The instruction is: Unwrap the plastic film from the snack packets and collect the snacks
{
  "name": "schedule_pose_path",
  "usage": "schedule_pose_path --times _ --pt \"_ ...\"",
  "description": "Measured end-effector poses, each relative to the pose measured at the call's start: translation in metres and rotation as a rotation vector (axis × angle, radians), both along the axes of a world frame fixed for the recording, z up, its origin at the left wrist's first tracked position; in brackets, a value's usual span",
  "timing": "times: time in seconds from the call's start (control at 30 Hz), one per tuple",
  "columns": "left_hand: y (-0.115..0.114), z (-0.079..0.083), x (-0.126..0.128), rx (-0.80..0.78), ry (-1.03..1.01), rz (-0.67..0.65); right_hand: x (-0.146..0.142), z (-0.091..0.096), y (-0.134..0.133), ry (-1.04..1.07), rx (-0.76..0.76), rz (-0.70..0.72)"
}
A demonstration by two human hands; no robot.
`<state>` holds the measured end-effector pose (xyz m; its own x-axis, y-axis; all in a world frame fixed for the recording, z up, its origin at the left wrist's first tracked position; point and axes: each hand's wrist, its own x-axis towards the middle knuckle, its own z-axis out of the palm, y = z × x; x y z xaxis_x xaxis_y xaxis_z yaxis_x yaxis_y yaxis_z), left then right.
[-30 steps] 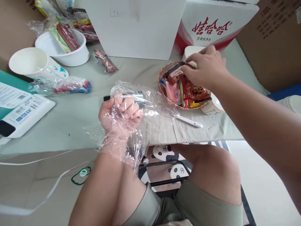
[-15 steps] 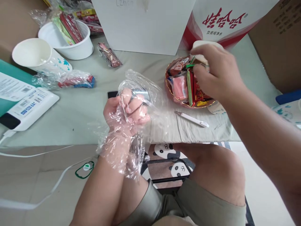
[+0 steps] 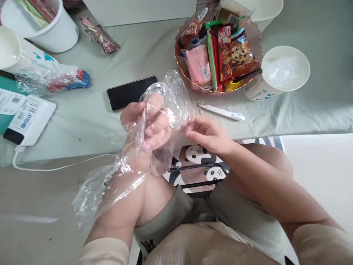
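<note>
A crumpled clear plastic bag (image 3: 179, 95) wraps over my left hand (image 3: 156, 127) and trails down along the forearm. The fingers of my left hand are curled round part of the film, with the thumb raised at the side. My right hand (image 3: 208, 134) is at the bag's right edge, thumb and fingertips closed on the film there. Behind the bag lies a black phone (image 3: 127, 94), partly covered by it. A slim white pen-like tool (image 3: 222, 111) rests on the cloth just beyond my right hand.
A pink gold-rimmed bowl (image 3: 180, 70) holds wrapped snacks. Beside it stands a paper cup (image 3: 300, 70) with clear plastic inside. At left are a white tub (image 3: 66, 35), another paper cup (image 3: 33, 55), a wrapped snack (image 3: 100, 36) and a white device (image 3: 38, 119) with a cable.
My right hand has come from the snack bowl down to the plastic bag. The bag's loose end now spreads along my left forearm. The view has shifted, showing more of the phone.
</note>
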<state>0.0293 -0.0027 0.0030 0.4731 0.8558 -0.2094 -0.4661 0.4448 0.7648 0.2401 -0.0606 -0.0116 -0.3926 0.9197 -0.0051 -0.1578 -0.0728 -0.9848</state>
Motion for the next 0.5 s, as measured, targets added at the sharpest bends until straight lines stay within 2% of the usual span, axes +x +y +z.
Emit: schedule_pose_path --times 0.1,0.2,0.27,0.3,0.37,0.43,0.5 --pt "0.015 0.010 -0.004 0.008 0.022 0.092 0.012 0.014 -0.006 0.075 -0.097 -0.101" --pt "0.026 0.017 -0.012 -0.062 0.030 0.295 0.033 0.027 -0.013 0.155 -0.121 -0.269" --pt "0.025 0.020 -0.015 -0.101 -0.024 0.398 0.046 0.032 -0.014 0.204 -0.106 -0.346" --pt "0.021 0.022 -0.016 -0.079 -0.054 0.407 0.053 0.033 -0.013 0.232 -0.089 -0.387" --pt "0.010 0.026 -0.015 0.003 -0.026 0.331 0.062 0.032 -0.010 0.264 -0.053 -0.474" --pt "-0.002 0.029 -0.012 0.085 0.054 0.197 0.069 0.028 -0.006 0.260 -0.015 -0.572" --pt "-0.011 0.031 -0.009 0.082 0.126 0.073 0.072 0.024 -0.004 0.211 -0.009 -0.638"
